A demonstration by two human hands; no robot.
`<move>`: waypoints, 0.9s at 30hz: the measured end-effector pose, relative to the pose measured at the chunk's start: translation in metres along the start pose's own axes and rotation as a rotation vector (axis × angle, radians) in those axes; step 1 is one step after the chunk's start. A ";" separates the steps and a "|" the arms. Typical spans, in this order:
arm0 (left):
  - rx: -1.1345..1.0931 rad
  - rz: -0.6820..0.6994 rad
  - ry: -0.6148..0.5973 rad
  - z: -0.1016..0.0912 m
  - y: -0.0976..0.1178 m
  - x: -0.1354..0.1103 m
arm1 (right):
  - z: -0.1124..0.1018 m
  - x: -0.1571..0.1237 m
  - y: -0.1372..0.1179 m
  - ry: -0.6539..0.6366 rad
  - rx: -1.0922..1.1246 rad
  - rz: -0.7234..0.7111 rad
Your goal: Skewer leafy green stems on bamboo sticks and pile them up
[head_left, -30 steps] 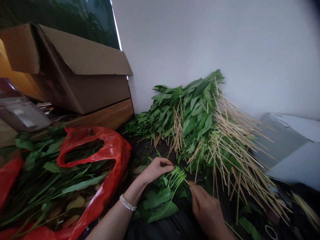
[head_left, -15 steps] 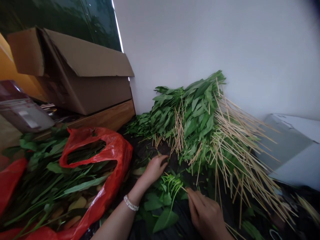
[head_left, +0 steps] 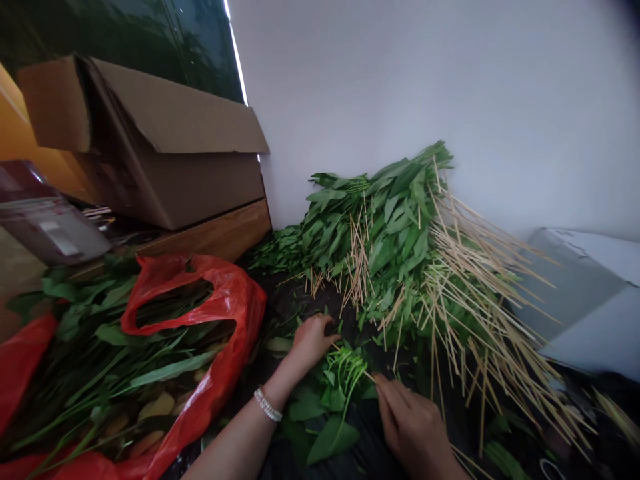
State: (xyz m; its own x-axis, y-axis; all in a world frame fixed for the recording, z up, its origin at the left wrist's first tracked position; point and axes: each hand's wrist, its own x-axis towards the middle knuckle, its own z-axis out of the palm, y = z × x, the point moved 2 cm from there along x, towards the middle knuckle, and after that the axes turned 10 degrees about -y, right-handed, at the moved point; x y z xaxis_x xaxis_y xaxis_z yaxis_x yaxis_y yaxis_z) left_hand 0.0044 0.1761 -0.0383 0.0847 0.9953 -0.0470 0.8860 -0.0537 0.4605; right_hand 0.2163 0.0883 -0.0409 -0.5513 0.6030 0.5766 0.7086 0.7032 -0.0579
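My right hand (head_left: 413,417) is closed around the end of a thin wooden skewer (head_left: 369,377). Green leaf stems (head_left: 347,363) are bunched along this skewer, and their broad leaves (head_left: 334,440) hang below it. By the far tip of the skewer, my left hand (head_left: 311,340) has its fingers curled in a pinch. Small green bits show at its fingertips, but what it holds is too small to make out. A white beaded bracelet (head_left: 267,405) circles my left wrist.
A red plastic bag (head_left: 245,300) full of long-leafed greens lies open at left. Ahead, skewered leaf bunches (head_left: 395,200) are heaped against the wall, their wooden sticks (head_left: 475,287) jutting right. A cardboard box (head_left: 200,187) stands back left; a white box (head_left: 590,293) stands right.
My left hand has moved slightly down and right, closer to the skewer's tip, and its fingers have curled in. My right hand and the skewer have stayed almost still.
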 end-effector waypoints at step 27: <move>-0.031 0.092 0.061 -0.003 0.001 -0.002 | 0.006 -0.003 0.005 0.008 0.033 0.026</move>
State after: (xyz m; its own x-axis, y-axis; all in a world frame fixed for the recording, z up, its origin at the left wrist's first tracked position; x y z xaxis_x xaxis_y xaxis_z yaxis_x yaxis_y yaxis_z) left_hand 0.0042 0.1741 -0.0350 0.1365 0.9894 0.0502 0.8609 -0.1436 0.4881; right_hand 0.2190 0.0924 -0.0475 -0.5289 0.6183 0.5814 0.7078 0.6993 -0.0998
